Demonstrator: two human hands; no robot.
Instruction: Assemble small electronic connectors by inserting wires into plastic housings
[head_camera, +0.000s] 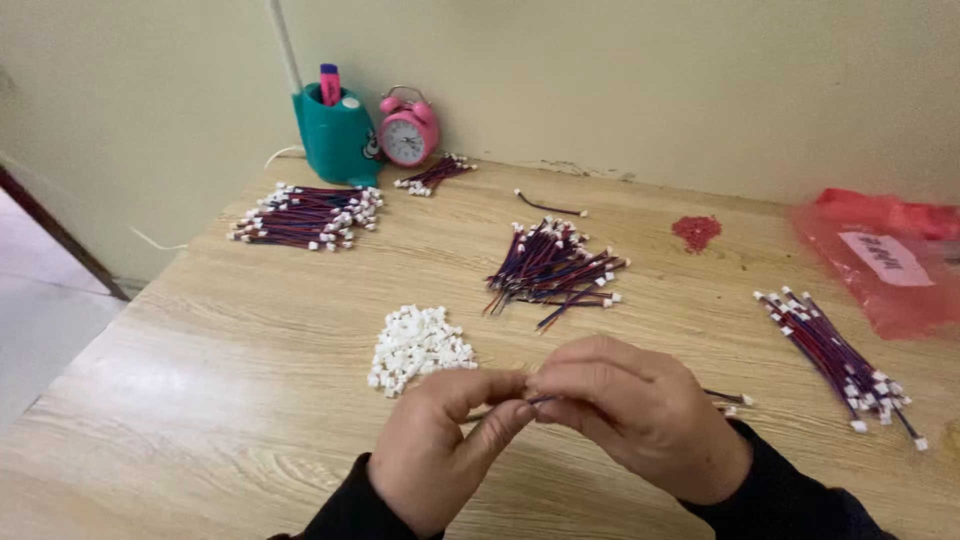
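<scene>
Both hands meet low in the middle of the view, above the wooden table (200, 400). My left hand (445, 440) and my right hand (640, 415) pinch a short red-and-blue wire lead between their fingertips; its far end with a white plug (738, 400) sticks out past my right hand. Whether my left hand also holds a small white connector is hidden by the fingers. A heap of small white plastic connectors (418, 345) lies just beyond my left hand. A loose pile of wire leads (555, 268) lies farther back at the centre.
More wire bundles lie at the right (840, 355), back left (310, 215) and by a pink alarm clock (407, 130). A teal pen holder (338, 135) stands against the wall. A red plastic bag (885, 260) and a small red heap (697, 230) sit at the back right.
</scene>
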